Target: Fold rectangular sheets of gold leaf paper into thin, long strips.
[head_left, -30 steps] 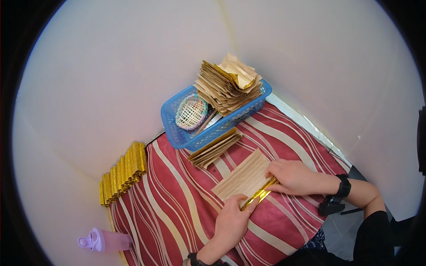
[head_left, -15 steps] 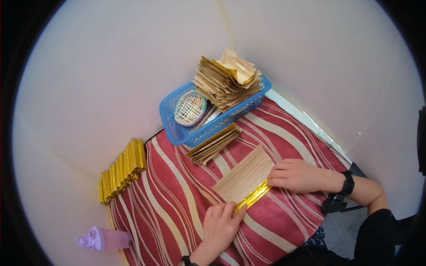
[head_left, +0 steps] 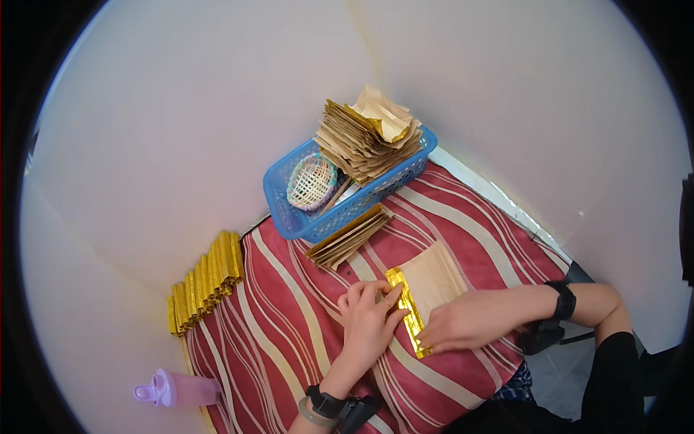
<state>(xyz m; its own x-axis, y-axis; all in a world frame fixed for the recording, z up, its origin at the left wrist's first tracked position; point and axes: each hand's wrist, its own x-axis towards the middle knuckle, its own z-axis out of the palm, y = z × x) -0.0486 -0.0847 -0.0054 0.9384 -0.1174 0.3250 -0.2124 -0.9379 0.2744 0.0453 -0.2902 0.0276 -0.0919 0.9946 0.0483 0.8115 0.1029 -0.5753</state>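
A sheet of joss paper [head_left: 434, 275] lies on the striped cloth, brown side up, with a shiny gold folded strip along its left edge. My left hand [head_left: 365, 325] has its thumb and fingers on the middle of that strip. At the strip's near end, my right hand [head_left: 466, 320] reaches over the sheet and pinches the fold, its fingers close together. Just beyond the sheet, a small stack of similar paper [head_left: 348, 237] leans against the blue basket [head_left: 312, 230]. Rolled gold papers [head_left: 206, 282] stand in a row at the left edge of the cloth.
The basket holds a thick pile of brown and gold paper [head_left: 370, 141] and a small woven basket [head_left: 312, 182]. A purple bottle [head_left: 177, 388] is at the lower left. Red-and-white striped cloth [head_left: 278, 311] covers the surface, with pale walls behind it.
The sheet has turned, so its gold fold now runs along the left side instead of the near side. My left hand moved up and my right hand came down and left.
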